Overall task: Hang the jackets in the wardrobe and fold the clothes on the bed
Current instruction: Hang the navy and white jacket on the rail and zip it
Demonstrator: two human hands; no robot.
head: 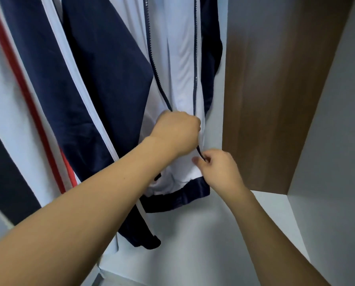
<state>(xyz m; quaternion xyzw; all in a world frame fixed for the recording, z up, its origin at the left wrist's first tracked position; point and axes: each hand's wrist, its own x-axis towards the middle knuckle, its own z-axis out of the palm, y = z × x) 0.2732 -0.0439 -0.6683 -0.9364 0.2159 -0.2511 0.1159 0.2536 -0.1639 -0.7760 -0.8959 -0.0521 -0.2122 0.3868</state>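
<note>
A navy and white zip jacket (110, 83) hangs inside the wardrobe, its front open and the white lining showing. My left hand (176, 133) grips the jacket's front edges low down, where the two zipper rows meet. Just below it, my right hand (218, 168) pinches the dark zipper end near the navy hem (185, 198). The hanger and rail are out of view.
Another garment with a red stripe and a dark band (17, 89) hangs at the left. The brown wooden wardrobe side panel (275, 96) stands to the right of the jacket. The white wardrobe floor (193, 244) lies below the hem.
</note>
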